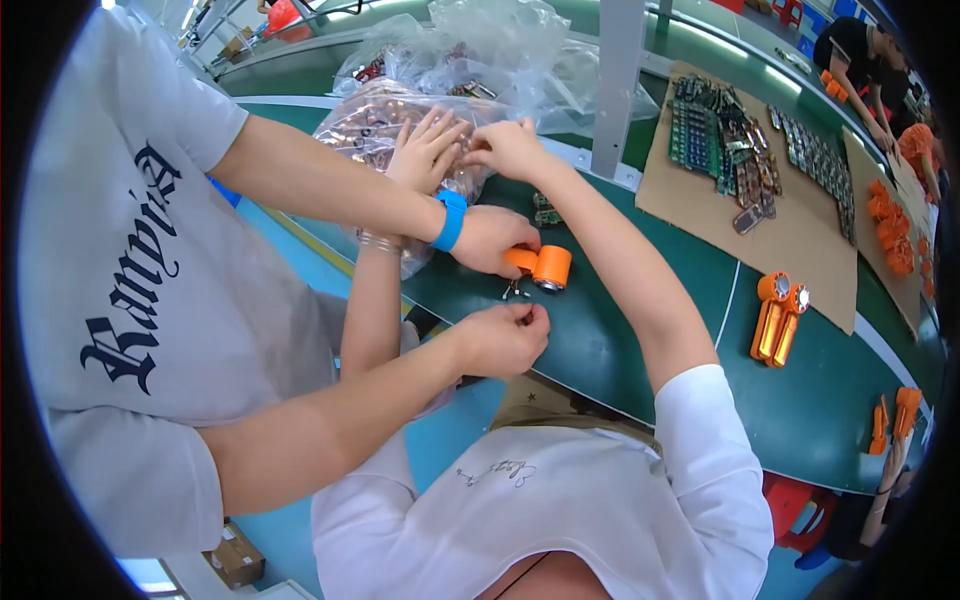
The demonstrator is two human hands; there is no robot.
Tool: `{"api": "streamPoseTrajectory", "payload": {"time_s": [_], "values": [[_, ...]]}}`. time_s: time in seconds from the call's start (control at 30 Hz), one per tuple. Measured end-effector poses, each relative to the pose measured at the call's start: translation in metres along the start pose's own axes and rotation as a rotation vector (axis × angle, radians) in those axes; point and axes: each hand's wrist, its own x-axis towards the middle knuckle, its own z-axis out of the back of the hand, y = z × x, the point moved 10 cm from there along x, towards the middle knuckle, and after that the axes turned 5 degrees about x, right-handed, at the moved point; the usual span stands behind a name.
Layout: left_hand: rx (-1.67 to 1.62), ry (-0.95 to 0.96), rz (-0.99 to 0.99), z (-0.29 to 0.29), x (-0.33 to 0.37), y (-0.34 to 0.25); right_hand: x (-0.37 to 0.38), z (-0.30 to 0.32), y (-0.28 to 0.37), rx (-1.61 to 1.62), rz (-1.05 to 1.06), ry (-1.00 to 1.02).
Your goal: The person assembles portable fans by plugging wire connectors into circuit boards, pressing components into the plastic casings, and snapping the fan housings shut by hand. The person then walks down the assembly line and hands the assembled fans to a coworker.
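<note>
left hand (425, 152) spread open, gripping nothing, on the plastic bag (368, 122) on the table (600, 350), right hand (508, 150) half-curled at its right edge, hold unclear, co-worker's arm (330, 188) crossing in front, circuit boards (694, 136) right of the bag

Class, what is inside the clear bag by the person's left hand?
Many coppery pieces show through the clear bag; whatever lies behind the left hand and co-worker's forearm is hidden.

Two hands, the left hand (427, 150) and right hand (510, 152), at one bag (350, 128); nearer the body, two co-worker's hands (492, 240), one orange fan part (551, 267); rightward, two orange fans (776, 320), one post (613, 90).
</note>
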Motion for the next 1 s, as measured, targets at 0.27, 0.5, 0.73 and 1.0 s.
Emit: {"api": "streamPoseTrajectory", "payload": {"time_s": [0.27,0.5,0.73,1.0], "values": [[0.031,-0.047,-0.292,-0.004,-0.005,-0.013,0.0,-0.006,0.017,-0.113,0.233,0.0],[-0.667,0.277,0.97,-0.204,-0.159,0.104,-0.035,-0.001,0.051,-0.044,0.41,0.208],[-1.043,-0.013,1.611,-0.259,-0.206,0.094,-0.085,0.081,0.066,-0.058,0.507,-0.228],[-1.39,-0.33,1.297,-0.092,-0.121,0.081,-0.191,0.044,0.027,0.124,-0.003,0.128]]}}
